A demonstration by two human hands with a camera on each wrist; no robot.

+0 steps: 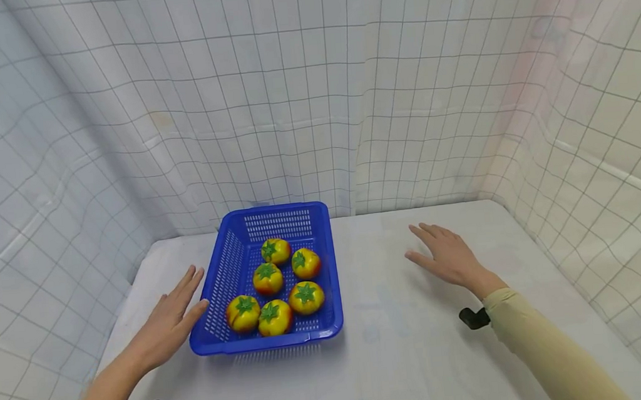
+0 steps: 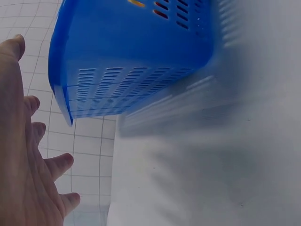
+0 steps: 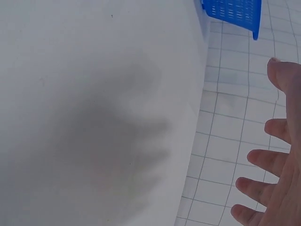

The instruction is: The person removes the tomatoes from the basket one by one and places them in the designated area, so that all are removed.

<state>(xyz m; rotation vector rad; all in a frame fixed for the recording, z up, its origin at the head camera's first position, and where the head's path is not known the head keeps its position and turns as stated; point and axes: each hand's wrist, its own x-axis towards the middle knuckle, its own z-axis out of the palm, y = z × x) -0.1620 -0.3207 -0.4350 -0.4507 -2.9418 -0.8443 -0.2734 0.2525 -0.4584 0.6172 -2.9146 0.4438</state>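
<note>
While six yellow-red fruits (image 1: 268, 282) lie in the blue basket (image 1: 269, 343) on the desk (image 1: 389, 320), the head view shows the left grip (image 1: 168, 325), relaxed, just beside the basket, and the right grip (image 1: 446, 257) well apart. The left wrist view shows the basket's slotted wall; the right wrist view, spread fingers.

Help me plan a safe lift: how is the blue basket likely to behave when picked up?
The blue basket is probably light for its size, given its slotted build. Its smooth, glossy surface may feel slippery. If tilted, the rounded fruits inside would likely roll, shifting its balance.
</note>
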